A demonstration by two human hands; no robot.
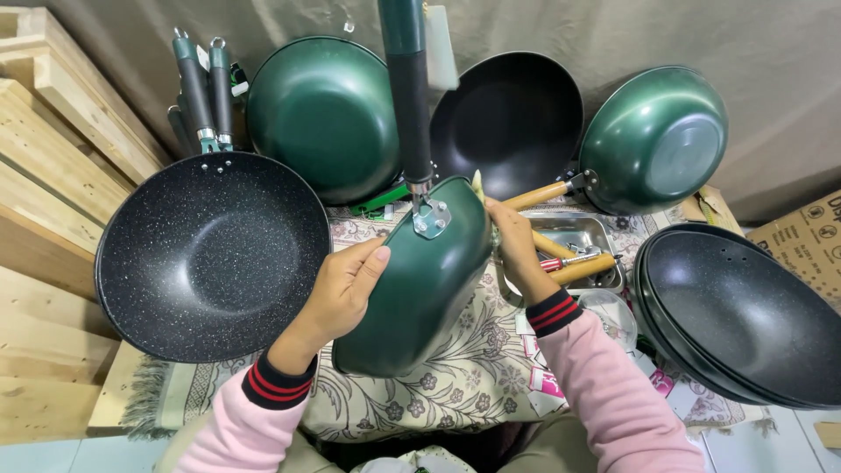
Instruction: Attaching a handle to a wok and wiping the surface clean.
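Both hands steady one green pan above the patterned cloth.

From my remote seat, left hand (346, 289) lies flat against the green pan (420, 280), fingers spread; right hand (517, 250) curls around its rim. Tilted like this, it could slip and knock the speckled black wok (210, 254) or steel tray (578, 232).
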